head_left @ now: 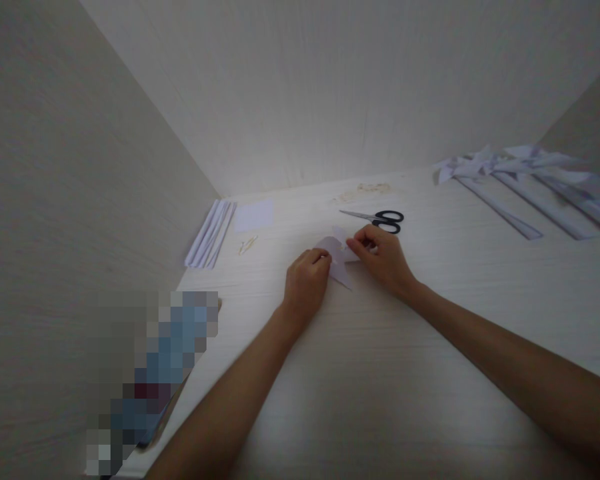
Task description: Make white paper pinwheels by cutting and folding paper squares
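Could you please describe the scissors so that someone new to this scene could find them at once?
On the pale wooden table, look just beyond the right hand, toward the back wall. The scissors lie flat there, blades pointing left. Their black handles make them the only dark thing among white paper.

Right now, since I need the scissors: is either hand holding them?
No, the scissors lie on the table beyond the right hand; both it and the left hand pinch the paper.

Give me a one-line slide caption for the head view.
Left hand and right hand pinch a folded white paper piece on a pale table, scissors just beyond.
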A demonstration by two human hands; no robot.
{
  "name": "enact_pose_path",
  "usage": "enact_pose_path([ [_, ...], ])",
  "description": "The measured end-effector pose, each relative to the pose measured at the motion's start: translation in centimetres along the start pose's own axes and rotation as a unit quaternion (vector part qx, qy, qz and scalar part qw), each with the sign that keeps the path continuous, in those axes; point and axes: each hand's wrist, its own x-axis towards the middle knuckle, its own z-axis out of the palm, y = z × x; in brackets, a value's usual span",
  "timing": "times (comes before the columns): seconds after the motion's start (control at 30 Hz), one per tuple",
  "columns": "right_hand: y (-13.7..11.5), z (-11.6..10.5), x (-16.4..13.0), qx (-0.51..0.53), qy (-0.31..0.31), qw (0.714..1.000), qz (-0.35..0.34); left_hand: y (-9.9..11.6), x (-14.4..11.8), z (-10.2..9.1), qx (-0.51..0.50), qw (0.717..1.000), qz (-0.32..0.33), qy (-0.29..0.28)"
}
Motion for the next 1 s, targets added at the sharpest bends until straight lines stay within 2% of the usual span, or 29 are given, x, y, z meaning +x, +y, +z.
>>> enact_pose_path([
  [0.2,-0.29,-0.17,-0.04,0.010,-0.002,0.999,-0.039,-0.85,0.00,0.08,0.014,0.995,0.044,0.084],
  [0.37,-0.49,-0.37,-0.14,0.015,-0.011,0.995,-0.097,-0.66,0.37,-0.28,0.030,0.989,0.069,0.127],
  [0.63,-0.62,-0.37,-0.27,0.021,-0.009,0.991,-0.129,-0.51,0.52,-0.28,0.083,0.987,0.069,0.115],
  [1.0,-0.29,-0.15,-0.41,-0.007,-0.026,0.993,-0.118,-0.36,0.59,-0.36,0.082,0.988,0.075,0.106],
])
